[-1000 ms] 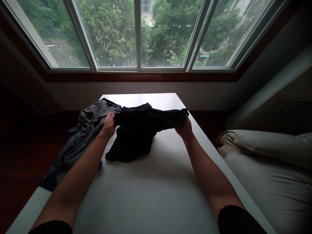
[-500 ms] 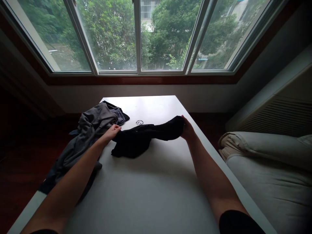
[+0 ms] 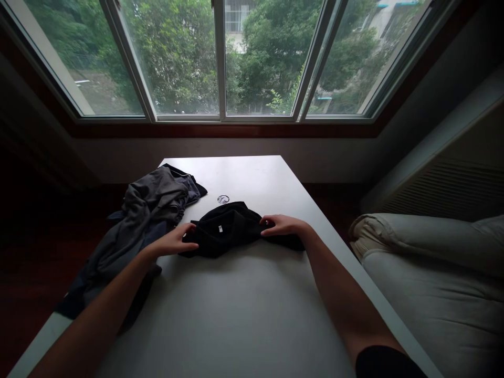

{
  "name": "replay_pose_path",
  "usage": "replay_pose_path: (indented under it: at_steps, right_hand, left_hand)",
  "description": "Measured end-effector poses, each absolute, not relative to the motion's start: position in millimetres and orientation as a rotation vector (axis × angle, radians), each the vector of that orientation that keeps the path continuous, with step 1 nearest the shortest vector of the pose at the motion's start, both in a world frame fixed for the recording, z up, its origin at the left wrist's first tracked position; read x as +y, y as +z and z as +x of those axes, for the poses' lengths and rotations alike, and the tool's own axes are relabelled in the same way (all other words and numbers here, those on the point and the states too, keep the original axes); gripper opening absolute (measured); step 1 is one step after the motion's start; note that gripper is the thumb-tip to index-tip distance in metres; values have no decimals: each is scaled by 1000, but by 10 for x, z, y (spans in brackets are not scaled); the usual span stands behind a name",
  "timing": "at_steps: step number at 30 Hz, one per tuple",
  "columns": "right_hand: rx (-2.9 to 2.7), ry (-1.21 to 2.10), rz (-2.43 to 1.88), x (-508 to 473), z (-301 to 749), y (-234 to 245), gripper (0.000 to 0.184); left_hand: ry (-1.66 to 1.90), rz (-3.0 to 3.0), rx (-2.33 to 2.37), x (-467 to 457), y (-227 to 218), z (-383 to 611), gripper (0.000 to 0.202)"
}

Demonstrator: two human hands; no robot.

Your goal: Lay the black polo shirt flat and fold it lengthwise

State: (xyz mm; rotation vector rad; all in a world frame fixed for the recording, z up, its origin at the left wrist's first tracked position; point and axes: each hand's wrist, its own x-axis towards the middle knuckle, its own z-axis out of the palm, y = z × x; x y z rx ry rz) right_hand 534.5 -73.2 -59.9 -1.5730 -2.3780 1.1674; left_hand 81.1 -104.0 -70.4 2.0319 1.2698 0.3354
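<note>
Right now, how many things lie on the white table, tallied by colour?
Black: 1, the folded black garment, under the left hand and right hand.
Grey: 1, the crumpled grey clothes pile.
Small round object, colour unclear: 1.
Total: 3, on the table.

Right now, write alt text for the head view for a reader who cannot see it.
A person's left hand and right hand rest on either end of a bunched black garment on a white table below a wide window. A heap of grey clothes lies at the left; a pale cushion sits right.
</note>
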Motion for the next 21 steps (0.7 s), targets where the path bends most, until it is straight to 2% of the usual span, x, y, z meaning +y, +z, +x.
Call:
replay_pose_path:
  at_steps: [2,6,10,13,16,21]
  right_hand:
    - [-2467,890,-1622,-801,5170,-684,48]
    - [-2360,417,-1754,-969,4979,-808,21]
    - [-2049,83,-1712,-1162,4974,-709,30]
    - [-1966,-10,-1541,-1365,4944,-554,31]
    - [-2152,-114,-1360,-1604,4886,-395,29]
    - [-2101,-193,-1346,-1784,5057,-38,22]
  left_hand:
    - [310,2205,1244,-1182,-714,806,62]
    - [404,2408,1377,-1432,-742,820,27]
    - [723,2304,1640,-1468,-600,804,23]
    - [1144,2018,1575,-1348,-296,866,22]
    - [1489,1802,1325,-1233,129,1011,22]
    - [1766,2076,1305,-1283,842,1176,19]
